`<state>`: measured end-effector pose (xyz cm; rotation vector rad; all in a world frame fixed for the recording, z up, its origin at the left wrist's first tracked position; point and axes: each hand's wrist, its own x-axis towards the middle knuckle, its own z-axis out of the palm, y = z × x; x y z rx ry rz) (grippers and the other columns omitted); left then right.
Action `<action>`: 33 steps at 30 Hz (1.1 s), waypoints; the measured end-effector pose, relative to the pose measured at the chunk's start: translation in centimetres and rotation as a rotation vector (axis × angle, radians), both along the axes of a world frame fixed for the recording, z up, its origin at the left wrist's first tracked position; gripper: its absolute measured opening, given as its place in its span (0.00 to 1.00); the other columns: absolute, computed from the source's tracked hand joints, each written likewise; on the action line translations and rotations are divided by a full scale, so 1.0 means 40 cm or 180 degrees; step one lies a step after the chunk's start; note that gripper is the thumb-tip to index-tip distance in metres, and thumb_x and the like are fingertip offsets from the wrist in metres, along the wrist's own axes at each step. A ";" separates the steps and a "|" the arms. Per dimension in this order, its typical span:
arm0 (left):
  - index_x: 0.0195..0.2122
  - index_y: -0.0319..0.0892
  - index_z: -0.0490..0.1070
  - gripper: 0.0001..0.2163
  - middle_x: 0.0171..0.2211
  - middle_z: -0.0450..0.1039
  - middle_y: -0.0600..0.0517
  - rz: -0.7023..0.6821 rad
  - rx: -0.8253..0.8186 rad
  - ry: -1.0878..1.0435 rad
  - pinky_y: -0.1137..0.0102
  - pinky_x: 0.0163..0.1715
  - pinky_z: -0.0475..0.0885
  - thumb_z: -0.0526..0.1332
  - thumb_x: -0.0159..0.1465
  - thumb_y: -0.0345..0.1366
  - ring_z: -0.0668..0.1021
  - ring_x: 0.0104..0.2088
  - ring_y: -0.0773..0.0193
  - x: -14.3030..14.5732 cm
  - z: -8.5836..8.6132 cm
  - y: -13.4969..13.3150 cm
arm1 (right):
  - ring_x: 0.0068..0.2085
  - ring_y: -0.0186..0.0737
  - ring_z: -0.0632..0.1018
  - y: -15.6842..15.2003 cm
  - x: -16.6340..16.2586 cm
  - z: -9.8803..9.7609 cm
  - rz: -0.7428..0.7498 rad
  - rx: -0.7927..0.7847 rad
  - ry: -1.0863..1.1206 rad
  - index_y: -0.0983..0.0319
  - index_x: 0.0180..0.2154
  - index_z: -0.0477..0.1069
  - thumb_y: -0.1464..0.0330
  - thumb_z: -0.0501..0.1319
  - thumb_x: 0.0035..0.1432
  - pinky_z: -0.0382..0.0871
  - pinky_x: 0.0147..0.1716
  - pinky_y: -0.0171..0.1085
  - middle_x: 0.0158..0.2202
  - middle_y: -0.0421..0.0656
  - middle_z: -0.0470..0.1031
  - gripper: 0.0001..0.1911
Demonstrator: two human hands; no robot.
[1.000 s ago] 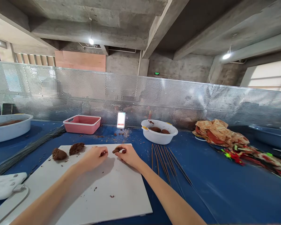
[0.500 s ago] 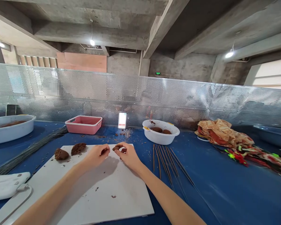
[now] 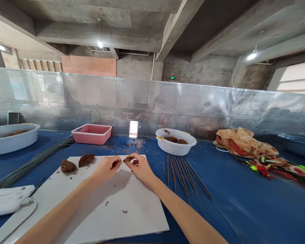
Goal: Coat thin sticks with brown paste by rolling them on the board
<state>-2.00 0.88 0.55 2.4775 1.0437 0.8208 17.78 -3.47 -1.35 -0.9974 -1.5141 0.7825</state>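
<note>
Over the far part of the white board (image 3: 132,210), my right hand (image 3: 141,168) pinches a small piece of brown clay-like dough (image 3: 127,159) between thumb and fingertips. A bit more brown dough shows within its curled fingers. Just to the left, my left hand (image 3: 108,166) has thumb and fingers drawn together, close to that piece but apart from it. What its fingers hold, if anything, is hidden. Two larger brown lumps, a rounded one (image 3: 68,166) and a rough torn one (image 3: 86,160), rest at the board's far left. Small crumbs dot the board.
Thin sticks with brown coating (image 3: 179,173) lie right of the board. Behind them stands a white basin (image 3: 176,148) holding brown lumps. A pink basket (image 3: 92,135), a bundle of wires (image 3: 35,162), another basin (image 3: 14,144), a white corded device (image 3: 11,200) and crumpled brown paper (image 3: 246,142) surround the board.
My left hand's fingertips have come slightly nearer to the right hand. The right hand keeps its pinch on the brown dough. The whole view has shifted a little.
</note>
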 end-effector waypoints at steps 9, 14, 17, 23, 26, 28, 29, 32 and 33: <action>0.29 0.43 0.71 0.13 0.21 0.67 0.57 0.0032 0.0069 0.0062 0.69 0.26 0.52 0.53 0.68 0.40 0.65 0.23 0.66 0.005 -0.011 0.009 | 0.32 0.37 0.76 0.000 -0.004 -0.005 0.0060 0.0015 -0.0075 0.59 0.41 0.79 0.64 0.66 0.58 0.70 0.29 0.34 0.41 0.43 0.81 0.09; 0.31 0.43 0.71 0.11 0.23 0.71 0.56 0.0005 0.0035 0.0070 0.69 0.27 0.56 0.54 0.68 0.40 0.68 0.24 0.65 -0.007 0.005 0.014 | 0.29 0.34 0.73 -0.002 -0.003 0.005 0.0003 -0.0062 0.0035 0.60 0.39 0.79 0.64 0.66 0.57 0.69 0.25 0.33 0.40 0.43 0.81 0.09; 0.30 0.43 0.70 0.11 0.25 0.74 0.55 0.0004 -0.0008 0.0050 0.68 0.27 0.57 0.55 0.68 0.40 0.70 0.25 0.63 -0.010 0.008 0.018 | 0.26 0.33 0.72 -0.001 -0.001 0.008 -0.0062 -0.0105 0.0112 0.60 0.39 0.79 0.63 0.66 0.56 0.67 0.23 0.33 0.39 0.43 0.81 0.10; 0.32 0.44 0.69 0.13 0.24 0.72 0.55 -0.0080 -0.0086 -0.0029 0.68 0.27 0.60 0.52 0.69 0.43 0.69 0.25 0.63 -0.001 -0.005 0.023 | 0.25 0.33 0.72 0.002 -0.004 0.006 0.0002 -0.0152 0.0219 0.60 0.38 0.79 0.61 0.67 0.54 0.67 0.22 0.32 0.38 0.43 0.81 0.11; 0.33 0.44 0.70 0.13 0.25 0.72 0.55 -0.0099 -0.0086 -0.0021 0.68 0.27 0.60 0.52 0.70 0.42 0.69 0.25 0.63 -0.001 -0.008 0.021 | 0.26 0.34 0.72 0.000 -0.006 0.008 0.0020 -0.0151 0.0256 0.60 0.38 0.79 0.62 0.67 0.54 0.67 0.23 0.33 0.38 0.43 0.80 0.11; 0.34 0.44 0.70 0.13 0.26 0.72 0.55 -0.0087 -0.0034 -0.0014 0.67 0.28 0.60 0.51 0.70 0.42 0.69 0.26 0.63 -0.002 -0.009 0.021 | 0.27 0.34 0.72 -0.003 -0.009 0.010 -0.0026 -0.0093 0.0240 0.60 0.38 0.79 0.62 0.67 0.54 0.67 0.25 0.33 0.38 0.43 0.80 0.10; 0.34 0.44 0.70 0.13 0.28 0.73 0.54 -0.0080 -0.0002 -0.0014 0.67 0.29 0.61 0.51 0.70 0.42 0.70 0.27 0.62 -0.003 -0.009 0.022 | 0.28 0.35 0.73 -0.006 -0.011 0.012 -0.0071 -0.0041 0.0223 0.60 0.38 0.79 0.63 0.67 0.54 0.67 0.26 0.34 0.38 0.42 0.80 0.10; 0.36 0.45 0.72 0.12 0.34 0.76 0.51 -0.0150 0.0117 -0.0063 0.67 0.33 0.65 0.52 0.70 0.42 0.74 0.35 0.58 -0.005 -0.004 0.022 | 0.31 0.36 0.74 -0.017 -0.022 0.019 -0.0237 0.0105 0.0173 0.60 0.37 0.78 0.64 0.68 0.54 0.68 0.30 0.35 0.36 0.41 0.80 0.09; 0.36 0.45 0.72 0.12 0.36 0.76 0.50 -0.0203 0.0158 -0.0097 0.67 0.34 0.67 0.52 0.70 0.42 0.75 0.38 0.57 -0.005 -0.002 0.021 | 0.30 0.36 0.74 -0.022 -0.026 0.022 -0.0296 0.0129 0.0158 0.60 0.37 0.77 0.64 0.68 0.54 0.68 0.31 0.35 0.36 0.41 0.80 0.08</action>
